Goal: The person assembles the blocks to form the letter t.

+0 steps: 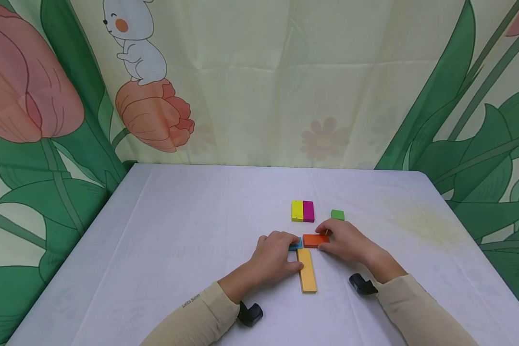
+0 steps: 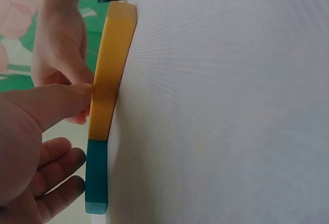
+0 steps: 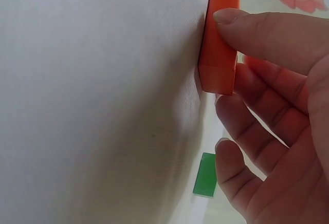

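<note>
With thumb and fingers on opposite sides, my right hand (image 1: 349, 244) pinches an orange block (image 1: 312, 241) lying flat on the table. Its left end is close to a short blue block (image 1: 296, 245), partly hidden by my left hand (image 1: 273, 258). A long amber block (image 1: 308, 276) runs from these two toward the front. In the left wrist view, the left thumb touches the amber block (image 2: 107, 75), and the other fingers lie loosely bent beside the blue block (image 2: 96, 175). The orange block (image 3: 220, 49) also shows in the right wrist view.
Behind the hands, a yellow block (image 1: 297, 211) and a magenta block (image 1: 308, 211) lie side by side. A green block (image 1: 338, 215) lies just beyond the right hand. The white-covered table (image 1: 177, 216) ends at a printed curtain (image 1: 251, 96).
</note>
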### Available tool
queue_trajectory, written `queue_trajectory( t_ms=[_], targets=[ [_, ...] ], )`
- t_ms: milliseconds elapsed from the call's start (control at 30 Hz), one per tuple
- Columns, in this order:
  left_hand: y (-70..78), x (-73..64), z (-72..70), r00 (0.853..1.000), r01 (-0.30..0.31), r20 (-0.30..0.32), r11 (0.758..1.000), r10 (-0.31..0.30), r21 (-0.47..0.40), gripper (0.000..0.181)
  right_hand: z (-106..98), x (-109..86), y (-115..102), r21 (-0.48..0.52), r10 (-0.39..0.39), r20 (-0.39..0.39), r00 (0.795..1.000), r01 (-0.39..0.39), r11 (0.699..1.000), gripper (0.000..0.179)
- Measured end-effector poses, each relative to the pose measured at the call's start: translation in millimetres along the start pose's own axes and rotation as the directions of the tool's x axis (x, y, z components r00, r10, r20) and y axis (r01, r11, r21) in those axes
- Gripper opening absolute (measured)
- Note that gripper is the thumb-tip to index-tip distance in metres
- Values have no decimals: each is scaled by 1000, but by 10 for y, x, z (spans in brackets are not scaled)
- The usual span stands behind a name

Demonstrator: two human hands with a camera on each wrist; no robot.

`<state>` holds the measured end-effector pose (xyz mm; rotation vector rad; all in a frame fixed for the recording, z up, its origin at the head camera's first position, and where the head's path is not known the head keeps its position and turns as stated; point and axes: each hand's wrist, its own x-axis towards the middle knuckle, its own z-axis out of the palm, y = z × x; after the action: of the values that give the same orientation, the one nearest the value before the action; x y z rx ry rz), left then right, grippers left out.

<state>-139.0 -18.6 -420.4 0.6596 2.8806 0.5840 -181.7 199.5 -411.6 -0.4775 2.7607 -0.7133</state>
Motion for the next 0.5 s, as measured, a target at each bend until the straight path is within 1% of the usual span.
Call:
queue_trajectory(
  t_ms=[233, 500],
  targets=[
    [-4, -5, 2, 1000, -6, -7, 1000, 6, 8, 56, 10, -16, -12, -9, -7, 0, 1000, 7, 1000, 37],
    [-1, 3, 6, 1000, 1, 1, 1000, -1, 5, 58, 8, -33, -25, -11, -29, 5, 1000, 29, 1000, 36]
  ],
)
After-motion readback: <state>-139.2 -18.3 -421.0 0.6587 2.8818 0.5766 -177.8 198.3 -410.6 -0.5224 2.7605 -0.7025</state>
